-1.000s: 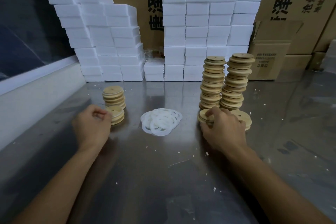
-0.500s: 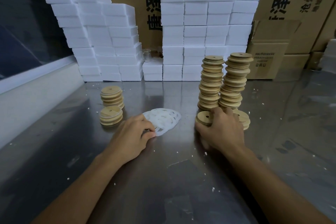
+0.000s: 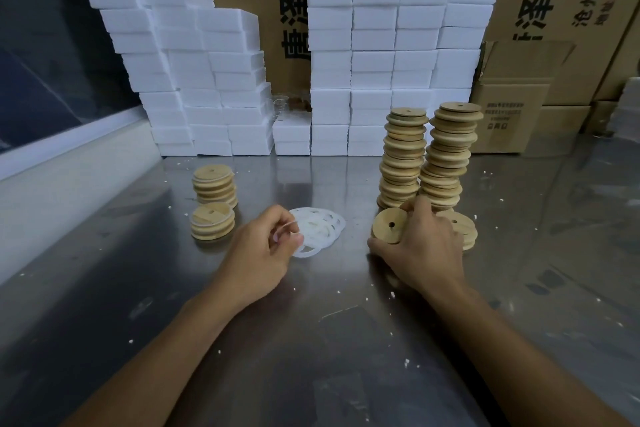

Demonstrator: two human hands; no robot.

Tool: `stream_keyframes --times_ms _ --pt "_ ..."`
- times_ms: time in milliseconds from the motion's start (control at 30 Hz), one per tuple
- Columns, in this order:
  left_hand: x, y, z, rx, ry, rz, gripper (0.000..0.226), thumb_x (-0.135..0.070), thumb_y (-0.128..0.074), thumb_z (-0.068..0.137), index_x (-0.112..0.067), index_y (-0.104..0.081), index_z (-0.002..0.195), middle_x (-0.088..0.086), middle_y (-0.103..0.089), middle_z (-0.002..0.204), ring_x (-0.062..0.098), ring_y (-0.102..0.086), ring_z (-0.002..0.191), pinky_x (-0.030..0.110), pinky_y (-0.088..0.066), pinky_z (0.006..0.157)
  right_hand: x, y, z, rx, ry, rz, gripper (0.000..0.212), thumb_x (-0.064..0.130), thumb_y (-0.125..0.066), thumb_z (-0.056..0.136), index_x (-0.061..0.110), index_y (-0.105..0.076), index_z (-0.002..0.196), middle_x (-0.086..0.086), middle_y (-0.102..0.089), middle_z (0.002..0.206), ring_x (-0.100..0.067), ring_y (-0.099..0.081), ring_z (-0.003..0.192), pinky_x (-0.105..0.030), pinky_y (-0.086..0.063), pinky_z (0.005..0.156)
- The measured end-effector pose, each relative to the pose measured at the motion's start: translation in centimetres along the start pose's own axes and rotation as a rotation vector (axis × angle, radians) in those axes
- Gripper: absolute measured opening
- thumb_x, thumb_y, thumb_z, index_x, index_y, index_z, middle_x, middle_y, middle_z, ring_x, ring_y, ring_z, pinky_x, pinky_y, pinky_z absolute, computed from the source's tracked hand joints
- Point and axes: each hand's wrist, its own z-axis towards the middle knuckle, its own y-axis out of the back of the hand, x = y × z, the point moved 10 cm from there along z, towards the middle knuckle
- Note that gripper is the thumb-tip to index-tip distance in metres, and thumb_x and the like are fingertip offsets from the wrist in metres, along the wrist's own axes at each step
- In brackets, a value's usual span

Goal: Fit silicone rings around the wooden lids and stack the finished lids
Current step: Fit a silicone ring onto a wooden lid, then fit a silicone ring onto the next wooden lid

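My left hand [image 3: 263,253] pinches a thin white silicone ring [image 3: 284,231] lifted from the pile of rings [image 3: 320,227] lying flat at the table's middle. My right hand [image 3: 420,251] grips a round wooden lid [image 3: 389,226] with a centre hole, tilted up on its edge just off the table. Behind that hand rise two tall stacks of bare wooden lids [image 3: 403,156] [image 3: 448,152], with a few low lids [image 3: 462,229] to its right. Two short stacks of lids [image 3: 215,185] [image 3: 212,225] stand at the left.
The steel table [image 3: 311,340] is dotted with white crumbs. White foam blocks [image 3: 391,52] are stacked along the back, with cardboard boxes [image 3: 512,107] behind and to the right. A pale ledge [image 3: 69,163] borders the left side.
My left hand moved from the left lid stacks to the ring pile and picked up a ring. My right hand lifted and tilted one lid off the low pile.
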Motion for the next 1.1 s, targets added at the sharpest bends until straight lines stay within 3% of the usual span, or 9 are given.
stream_keyframes --times_ms 100,200,267,400,500,600,733,833,1100 --pt "-0.5 -0.2 0.0 0.003 -0.002 -0.148 0.026 -0.024 -0.047 0.101 -0.023 -0.064 0.081 -0.005 -0.062 0.065 0.009 -0.056 0.056 0.034 -0.048 0.064 0.9 0.8 0.0 -0.071 0.120 0.130 0.055 0.026 -0.080 0.072 0.021 -0.044 0.114 0.003 -0.057 0.091 -0.025 -0.056 0.089 -0.035 -0.040 0.075" --pt "-0.3 -0.1 0.1 -0.033 0.070 -0.277 0.031 -0.023 -0.045 0.102 -0.026 -0.070 0.082 0.007 -0.064 0.072 0.014 -0.056 0.051 0.039 -0.049 0.069 2.4 0.1 -0.4 0.030 0.239 0.359 0.060 0.012 -0.078 0.076 0.028 -0.044 0.122 0.007 -0.060 0.105 -0.013 -0.055 0.091 -0.027 -0.041 0.076" --pt "-0.1 -0.2 0.1 -0.034 0.133 -0.390 0.035 -0.020 -0.046 0.101 -0.027 -0.073 0.081 0.001 -0.061 0.072 0.015 -0.053 0.047 0.038 -0.047 0.065 3.2 -0.6 -0.9 0.099 0.248 0.464 0.061 0.004 -0.074 0.076 0.031 -0.045 0.123 0.015 -0.059 0.104 -0.006 -0.055 0.088 -0.021 -0.043 0.077" --pt "-0.7 -1.3 -0.1 0.057 0.201 -0.670 0.033 -0.015 -0.046 0.099 -0.018 -0.075 0.082 0.004 -0.054 0.073 0.018 -0.044 0.043 0.036 -0.044 0.054 3.6 -3.5 -1.9 0.338 -0.023 0.863 0.062 0.000 -0.071 0.065 0.030 -0.052 0.116 0.010 -0.061 0.103 -0.007 -0.063 0.090 -0.025 -0.054 0.065" --pt "-1.1 -2.0 -0.6 0.102 0.248 -0.747 0.023 -0.017 -0.052 0.095 -0.010 -0.074 0.091 0.007 -0.057 0.072 0.019 -0.047 0.042 0.031 -0.050 0.049 4.0 -5.8 -3.4 0.546 -0.326 1.227 0.060 0.011 -0.057 0.056 0.024 -0.060 0.115 -0.006 -0.062 0.110 -0.027 -0.062 0.091 -0.027 -0.049 0.054" --pt "-1.0 -2.5 -0.9 0.103 0.301 -0.742 0.021 -0.014 -0.054 0.096 -0.008 -0.073 0.094 0.009 -0.059 0.070 0.021 -0.051 0.041 0.033 -0.055 0.052 4.8 -6.2 -4.1 0.626 -0.440 1.457 0.043 0.020 -0.059 0.073 0.017 -0.066 0.116 -0.008 -0.066 0.103 -0.021 -0.065 0.080 -0.027 -0.051 0.054" --pt "-1.0 -3.0 -1.2 0.119 0.335 -0.716 0.019 -0.015 -0.056 0.095 -0.005 -0.072 0.096 0.011 -0.063 0.068 0.025 -0.057 0.042 0.043 -0.060 0.058 4.5 -6.0 -4.0 0.575 -0.374 1.326 0.028 0.032 -0.067 0.084 0.023 -0.069 0.111 -0.001 -0.072 0.098 -0.015 -0.071 0.083 -0.027 -0.055 0.058" --pt "-0.9 -2.9 -1.2 0.109 0.334 -0.700 0.017 -0.017 -0.057 0.095 -0.007 -0.071 0.095 0.012 -0.067 0.068 0.026 -0.060 0.043 0.050 -0.058 0.064 4.8 -5.6 -3.8 0.534 -0.250 1.230 0.018 0.026 -0.070 0.090 0.027 -0.070 0.107 0.001 -0.073 0.102 -0.013 -0.070 0.087 -0.029 -0.055 0.064" --pt "0.2 -1.4 -1.1 -0.076 0.325 -0.510 0.018 -0.022 -0.070 0.088 -0.008 -0.064 0.080 0.007 -0.069 0.070 0.028 -0.062 0.042 0.030 -0.050 0.047 6.1 -3.2 -3.8 0.370 0.044 1.073 0.012 0.019 -0.061 0.098 0.022 -0.070 0.105 -0.002 -0.071 0.095 -0.011 -0.069 0.075 -0.033 -0.059 0.053"
